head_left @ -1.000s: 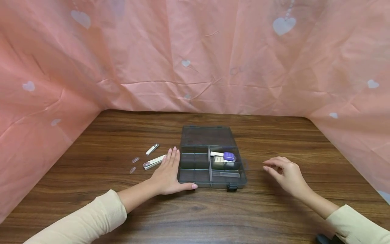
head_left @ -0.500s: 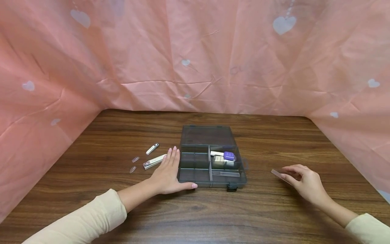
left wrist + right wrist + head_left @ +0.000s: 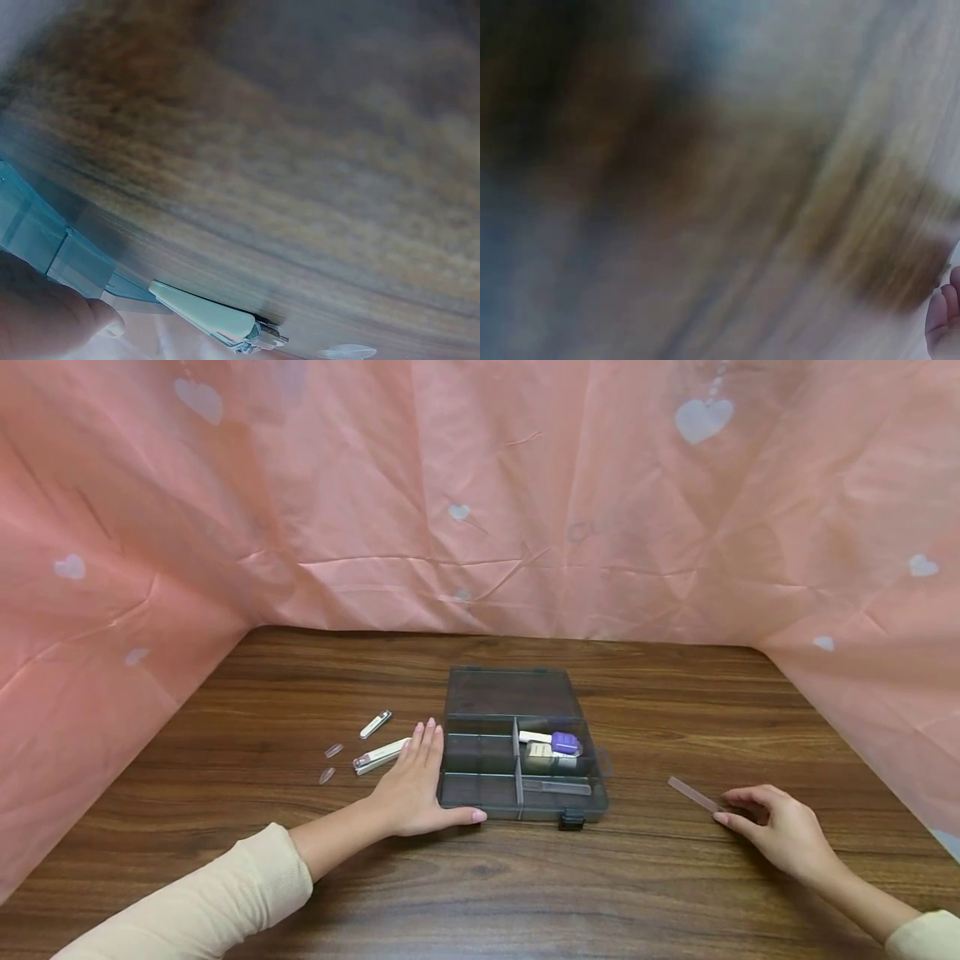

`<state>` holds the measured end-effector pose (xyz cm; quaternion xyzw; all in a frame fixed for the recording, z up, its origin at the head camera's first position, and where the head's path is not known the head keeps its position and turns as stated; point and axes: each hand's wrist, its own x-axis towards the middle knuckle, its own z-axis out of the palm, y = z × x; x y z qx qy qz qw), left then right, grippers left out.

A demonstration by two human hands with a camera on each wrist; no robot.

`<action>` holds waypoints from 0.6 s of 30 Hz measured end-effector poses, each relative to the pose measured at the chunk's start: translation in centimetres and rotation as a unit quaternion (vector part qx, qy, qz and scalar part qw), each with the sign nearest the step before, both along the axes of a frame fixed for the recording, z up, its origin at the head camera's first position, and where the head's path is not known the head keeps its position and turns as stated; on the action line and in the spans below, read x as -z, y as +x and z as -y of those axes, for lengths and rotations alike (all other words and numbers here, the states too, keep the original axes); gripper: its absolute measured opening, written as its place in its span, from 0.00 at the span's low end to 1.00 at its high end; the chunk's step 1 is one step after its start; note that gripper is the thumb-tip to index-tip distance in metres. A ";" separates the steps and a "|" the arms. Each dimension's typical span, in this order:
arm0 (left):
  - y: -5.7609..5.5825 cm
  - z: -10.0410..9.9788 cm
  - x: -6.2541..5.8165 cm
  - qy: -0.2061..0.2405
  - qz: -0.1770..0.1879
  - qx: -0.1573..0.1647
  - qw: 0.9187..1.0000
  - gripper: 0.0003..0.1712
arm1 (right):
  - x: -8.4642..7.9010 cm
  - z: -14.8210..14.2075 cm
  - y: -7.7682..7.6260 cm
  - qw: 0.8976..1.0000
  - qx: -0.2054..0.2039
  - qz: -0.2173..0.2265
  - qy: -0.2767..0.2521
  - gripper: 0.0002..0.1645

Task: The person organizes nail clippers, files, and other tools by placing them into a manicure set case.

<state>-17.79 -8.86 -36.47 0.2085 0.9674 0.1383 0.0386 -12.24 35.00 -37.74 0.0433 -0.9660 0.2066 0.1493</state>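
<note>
My left hand [image 3: 408,789] rests with straight fingers along the left side of a grey see-through compartment box [image 3: 480,814], its thumb on the front edge. A white-handled nail clipper [image 3: 378,757] lies partly behind this hand; in the left wrist view the clipper [image 3: 214,319] shows beside the box [image 3: 45,232]. On the right, my right hand [image 3: 783,831] pinches the near end of a slim translucent strip [image 3: 692,793], shaped like a nail file. Its far end points toward the box. In the right wrist view, only blurred wood and a few fingertips [image 3: 946,311] appear.
The box's right compartments hold a purple-capped bottle [image 3: 565,743], a cream-labelled bottle [image 3: 538,754] and another translucent strip [image 3: 557,788]. A smaller nail clipper [image 3: 376,724] and two clear nail tips [image 3: 327,775] lie left. Pink cloth [image 3: 495,527] surrounds the table.
My right hand has moved right and toward me along the translucent strip, uncovering more of it, while the strip barely shifts. The left hand and box stay in place.
</note>
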 end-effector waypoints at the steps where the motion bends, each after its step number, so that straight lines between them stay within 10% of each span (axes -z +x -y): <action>1: 0.0 0.0 0.0 -0.001 0.000 -0.001 1.000 0.71 | 0.0 -0.1 0.2 1.000 0.001 0.003 0.002 0.16; 18: 0.0 -0.1 0.1 -0.001 0.005 -0.004 1.000 0.72 | 0.8 -0.6 0.8 1.000 -0.013 -0.022 0.018 0.08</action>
